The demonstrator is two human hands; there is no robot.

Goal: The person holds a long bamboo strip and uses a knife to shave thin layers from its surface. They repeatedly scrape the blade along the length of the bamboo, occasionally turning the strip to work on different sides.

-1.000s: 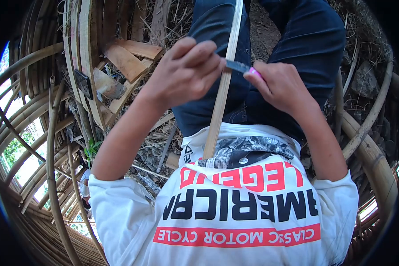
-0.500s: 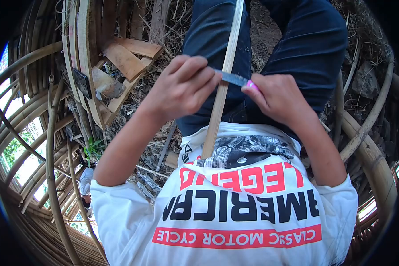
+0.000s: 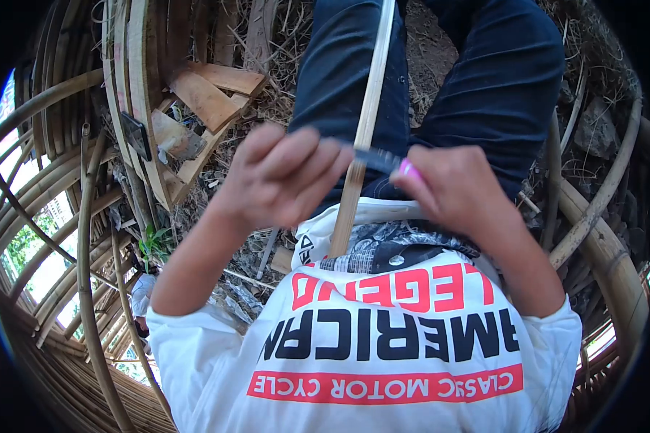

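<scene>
A knife with a pink handle lies across a long pale bamboo strip (image 3: pixel 372 101); its grey blade (image 3: pixel 379 158) is slightly smeared by motion. My right hand (image 3: pixel 458 184) is closed round the handle. At the other end of the blade, the fingers of my left hand (image 3: pixel 282 177) are curled shut on the tip end, which they hide. The strip runs lengthwise over my dark trousers (image 3: pixel 339 79), its near end against a dark patterned cloth (image 3: pixel 404 238) at my waist.
On the left stands a wooden frame (image 3: pixel 141 94) with a phone (image 3: pixel 135 136) resting on it and wood offcuts (image 3: pixel 206 97) beside it. Curved bamboo poles (image 3: pixel 83 238) surround me on the left, and a thick bamboo pole (image 3: pixel 607 252) lies at right.
Both hands have drawn the knife along the strip toward my body, so the blade now crosses it nearer my waist. The strip has barely moved.
</scene>
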